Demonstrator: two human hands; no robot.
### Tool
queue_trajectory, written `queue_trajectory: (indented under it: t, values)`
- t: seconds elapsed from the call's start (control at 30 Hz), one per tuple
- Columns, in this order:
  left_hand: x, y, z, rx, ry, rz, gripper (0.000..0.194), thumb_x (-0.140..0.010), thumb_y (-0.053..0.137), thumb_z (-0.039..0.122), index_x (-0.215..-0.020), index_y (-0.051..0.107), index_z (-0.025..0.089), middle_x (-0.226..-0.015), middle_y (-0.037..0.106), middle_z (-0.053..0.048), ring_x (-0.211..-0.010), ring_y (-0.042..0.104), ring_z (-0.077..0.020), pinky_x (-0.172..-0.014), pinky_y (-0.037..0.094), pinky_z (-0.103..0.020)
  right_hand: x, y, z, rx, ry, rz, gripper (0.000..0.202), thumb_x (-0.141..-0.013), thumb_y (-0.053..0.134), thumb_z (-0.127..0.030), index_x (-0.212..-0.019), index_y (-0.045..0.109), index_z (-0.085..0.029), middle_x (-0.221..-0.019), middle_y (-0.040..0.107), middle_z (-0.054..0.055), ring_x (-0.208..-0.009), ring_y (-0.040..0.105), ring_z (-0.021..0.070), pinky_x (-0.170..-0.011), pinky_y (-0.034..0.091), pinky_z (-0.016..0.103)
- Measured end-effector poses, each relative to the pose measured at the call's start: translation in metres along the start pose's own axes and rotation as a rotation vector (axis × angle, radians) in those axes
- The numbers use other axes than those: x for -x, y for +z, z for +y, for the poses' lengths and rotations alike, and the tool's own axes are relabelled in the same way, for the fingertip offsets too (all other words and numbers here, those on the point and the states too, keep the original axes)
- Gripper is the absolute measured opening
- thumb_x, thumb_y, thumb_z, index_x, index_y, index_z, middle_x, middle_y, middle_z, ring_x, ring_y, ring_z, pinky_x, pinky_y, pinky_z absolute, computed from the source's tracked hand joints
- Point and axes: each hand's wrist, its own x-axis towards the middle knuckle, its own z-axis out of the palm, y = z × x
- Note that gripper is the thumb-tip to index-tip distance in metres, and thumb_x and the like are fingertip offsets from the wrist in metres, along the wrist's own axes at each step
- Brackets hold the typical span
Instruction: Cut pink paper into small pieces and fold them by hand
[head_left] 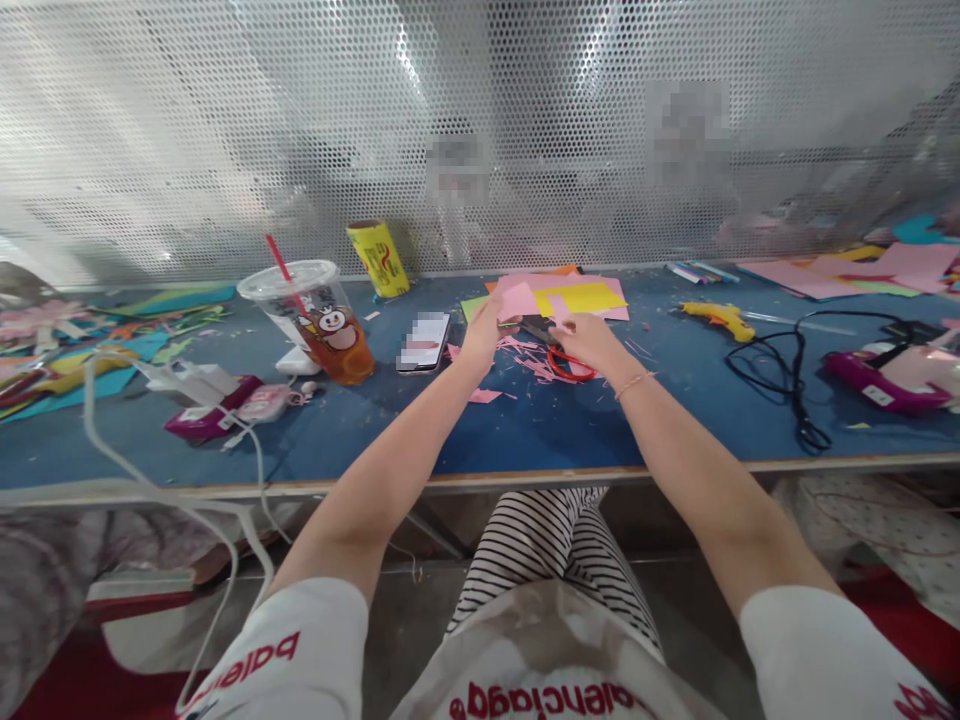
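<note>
My left hand [484,332] is closed on a piece of pink paper [516,301], held up above the blue table. To its right, my right hand [590,341] is closed, its fingertips at a small pink paper piece [557,307]. Directly below the right hand are scissors with red handles [571,370] and dark blades; whether any fingers touch them I cannot tell. Thin pink paper scraps [525,358] lie scattered under both hands. Behind them, a yellow paper sheet [589,298] rests on larger pink sheets.
Left of my hands are a phone [424,342], a lidded iced drink cup [322,325] and a yellow can [379,262]. A purple power strip [214,408] trails white cables. On the right lie a yellow glue gun [718,321] and a black cable [799,375]. A perforated metal screen [300,130] stands behind.
</note>
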Motion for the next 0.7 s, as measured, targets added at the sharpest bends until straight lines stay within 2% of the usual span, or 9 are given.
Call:
queue_trajectory:
  t: [0.07,0.13,0.17,0.23,0.37,0.53,0.7]
  values:
    - [-0.002,-0.001,-0.006,-0.078,0.043,-0.006,0.019,-0.080,0.050,0.031,-0.090,0.060,0.018,-0.099,0.063,-0.005,-0.083,0.061,-0.0144,-0.072,0.049,-0.026,-0.001,0.002,-0.007,-0.370,-0.024,0.023,0.028,-0.081,0.053,-0.042,-0.081,0.063,-0.016,-0.093,0.068,0.011,-0.089,0.061,0.0214,-0.079,0.046,0.035]
    - [-0.002,-0.002,-0.012,-0.090,0.026,-0.050,0.020,-0.081,0.050,0.031,-0.091,0.061,0.018,-0.101,0.062,-0.005,-0.084,0.058,-0.0140,-0.070,0.047,-0.025,-0.002,0.006,-0.014,-0.789,0.015,-0.043,0.027,-0.077,0.058,-0.044,-0.085,0.062,-0.018,-0.095,0.067,0.007,-0.089,0.062,0.0176,-0.078,0.048,0.032]
    - [-0.001,-0.001,-0.014,-0.078,-0.004,-0.086,0.021,-0.081,0.049,0.031,-0.091,0.061,0.017,-0.101,0.062,-0.006,-0.084,0.057,-0.0141,-0.069,0.047,-0.025,-0.002,0.008,-0.016,-0.949,0.038,-0.077,0.028,-0.073,0.063,-0.044,-0.085,0.062,-0.019,-0.093,0.067,0.006,-0.088,0.062,0.0164,-0.077,0.049,0.031]
    - [0.000,0.000,-0.017,-0.056,-0.078,-0.168,0.023,-0.081,0.049,0.032,-0.092,0.061,0.016,-0.100,0.062,-0.007,-0.083,0.056,-0.0145,-0.069,0.046,-0.026,-0.001,0.013,-0.020,-1.126,0.061,-0.099,0.030,-0.066,0.070,-0.042,-0.083,0.061,-0.019,-0.089,0.067,0.003,-0.085,0.062,0.0151,-0.076,0.050,0.031]
    - [0.003,0.002,-0.020,-0.105,-0.150,-0.269,0.024,-0.079,0.052,0.032,-0.093,0.061,0.014,-0.099,0.062,-0.008,-0.084,0.056,-0.0150,-0.073,0.044,-0.028,0.000,0.015,-0.022,-1.185,0.087,-0.053,0.031,-0.061,0.074,-0.039,-0.079,0.061,-0.018,-0.080,0.065,0.002,-0.078,0.061,0.0138,-0.073,0.051,0.030]
    - [0.006,0.002,-0.019,-0.204,-0.170,-0.337,0.033,-0.079,0.052,0.035,-0.105,0.060,0.016,-0.105,0.062,-0.010,-0.092,0.057,-0.0185,-0.077,0.045,-0.031,-0.001,0.013,-0.020,-1.168,0.096,-0.023,0.033,-0.059,0.074,-0.040,-0.078,0.061,-0.017,-0.077,0.064,0.002,-0.074,0.061,0.0132,-0.072,0.051,0.030]
    - [0.005,-0.001,-0.018,-0.382,-0.103,-0.447,0.044,-0.080,0.052,0.040,-0.121,0.053,0.024,-0.116,0.059,-0.008,-0.102,0.055,-0.0226,-0.085,0.044,-0.038,-0.002,0.014,-0.018,-1.074,0.069,0.003,0.031,-0.063,0.070,-0.044,-0.072,0.058,-0.017,-0.070,0.062,0.001,-0.069,0.059,0.0134,-0.065,0.050,0.028]
